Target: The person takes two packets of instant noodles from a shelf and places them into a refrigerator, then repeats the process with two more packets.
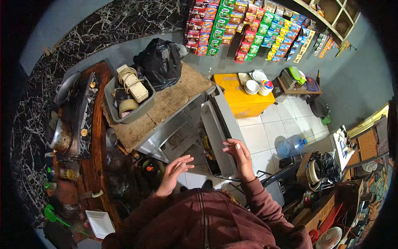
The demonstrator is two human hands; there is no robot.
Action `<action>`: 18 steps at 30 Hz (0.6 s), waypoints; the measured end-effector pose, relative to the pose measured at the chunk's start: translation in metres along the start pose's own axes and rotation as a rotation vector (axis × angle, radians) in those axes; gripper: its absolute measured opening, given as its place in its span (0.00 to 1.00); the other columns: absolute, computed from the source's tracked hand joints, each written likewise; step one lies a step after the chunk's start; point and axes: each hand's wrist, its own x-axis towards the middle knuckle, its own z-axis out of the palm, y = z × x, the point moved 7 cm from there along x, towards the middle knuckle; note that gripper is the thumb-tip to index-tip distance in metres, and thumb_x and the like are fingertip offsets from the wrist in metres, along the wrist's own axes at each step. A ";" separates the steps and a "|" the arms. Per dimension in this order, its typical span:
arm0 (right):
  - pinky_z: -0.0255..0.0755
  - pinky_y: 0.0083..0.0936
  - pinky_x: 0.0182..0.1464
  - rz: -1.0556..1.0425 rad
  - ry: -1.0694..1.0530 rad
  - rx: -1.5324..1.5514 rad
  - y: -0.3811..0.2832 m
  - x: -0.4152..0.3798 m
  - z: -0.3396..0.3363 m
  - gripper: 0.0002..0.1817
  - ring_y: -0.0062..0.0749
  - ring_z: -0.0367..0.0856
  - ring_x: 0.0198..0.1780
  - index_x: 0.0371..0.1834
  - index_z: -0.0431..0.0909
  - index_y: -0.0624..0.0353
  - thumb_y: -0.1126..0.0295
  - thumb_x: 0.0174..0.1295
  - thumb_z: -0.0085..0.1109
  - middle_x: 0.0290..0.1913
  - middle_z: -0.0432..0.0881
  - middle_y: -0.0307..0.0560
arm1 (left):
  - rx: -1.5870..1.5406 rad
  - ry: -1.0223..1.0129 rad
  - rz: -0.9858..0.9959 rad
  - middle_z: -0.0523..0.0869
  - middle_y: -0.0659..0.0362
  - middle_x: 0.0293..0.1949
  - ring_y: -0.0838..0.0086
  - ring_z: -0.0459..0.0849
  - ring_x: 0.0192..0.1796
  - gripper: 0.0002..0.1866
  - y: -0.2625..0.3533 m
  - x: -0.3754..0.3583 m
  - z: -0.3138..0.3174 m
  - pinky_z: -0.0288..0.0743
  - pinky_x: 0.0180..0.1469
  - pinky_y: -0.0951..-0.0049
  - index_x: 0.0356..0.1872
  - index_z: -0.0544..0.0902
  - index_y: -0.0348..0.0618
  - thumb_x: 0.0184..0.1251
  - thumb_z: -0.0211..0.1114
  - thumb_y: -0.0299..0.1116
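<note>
My left hand [174,174] is raised in front of my body with the fingers stretched out and nothing in it. To its right, my right hand [241,159] is up too, fingers loosely bent and apart, also holding nothing. Between and beyond them stands a small grey fridge [151,143] with its door [215,124] swung open. My right hand is nearest that door and overlaps its lower edge in this view. Some items in the door shelf are partly hidden.
A grey bin [137,118] with tape and a coiled cord sits on the fridge's woven cover, beside a black plastic bag [157,62]. A yellow box [244,106] carries white bowls. A wooden counter with a stove [81,120] is left; a large water bottle [290,146] lies right.
</note>
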 end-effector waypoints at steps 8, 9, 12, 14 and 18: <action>0.69 0.29 0.59 0.092 0.040 0.065 0.016 -0.020 0.042 0.20 0.28 0.79 0.49 0.58 0.74 0.64 0.60 0.78 0.43 0.53 0.81 0.48 | 0.009 -0.057 -0.001 0.79 0.50 0.62 0.65 0.83 0.58 0.22 -0.002 -0.003 -0.024 0.72 0.60 0.67 0.65 0.72 0.39 0.80 0.48 0.41; 0.69 0.29 0.59 0.113 0.036 0.059 0.018 -0.022 0.047 0.19 0.28 0.79 0.49 0.58 0.74 0.65 0.60 0.78 0.43 0.53 0.81 0.49 | 0.005 -0.068 -0.008 0.79 0.50 0.62 0.65 0.83 0.58 0.22 -0.002 -0.003 -0.025 0.72 0.60 0.67 0.66 0.71 0.39 0.80 0.48 0.41; 0.70 0.28 0.59 0.126 0.034 0.056 0.024 -0.026 0.060 0.19 0.28 0.78 0.50 0.57 0.75 0.66 0.61 0.78 0.43 0.53 0.81 0.49 | -0.004 -0.091 -0.018 0.79 0.49 0.62 0.65 0.83 0.57 0.22 -0.003 -0.005 -0.028 0.72 0.60 0.67 0.66 0.71 0.39 0.80 0.48 0.41; 0.69 0.28 0.60 0.157 0.013 0.055 0.033 -0.028 0.068 0.19 0.29 0.77 0.52 0.56 0.75 0.66 0.60 0.77 0.44 0.53 0.80 0.48 | -0.005 -0.103 -0.024 0.79 0.49 0.62 0.65 0.83 0.57 0.22 -0.003 -0.006 -0.033 0.73 0.59 0.68 0.66 0.71 0.38 0.80 0.49 0.42; 0.67 0.28 0.63 0.118 -0.136 -0.001 0.052 -0.028 0.095 0.19 0.30 0.76 0.56 0.59 0.74 0.64 0.61 0.77 0.44 0.54 0.80 0.46 | -0.036 -0.117 -0.067 0.79 0.49 0.61 0.66 0.84 0.54 0.23 -0.010 -0.006 -0.042 0.74 0.55 0.69 0.65 0.71 0.38 0.79 0.50 0.43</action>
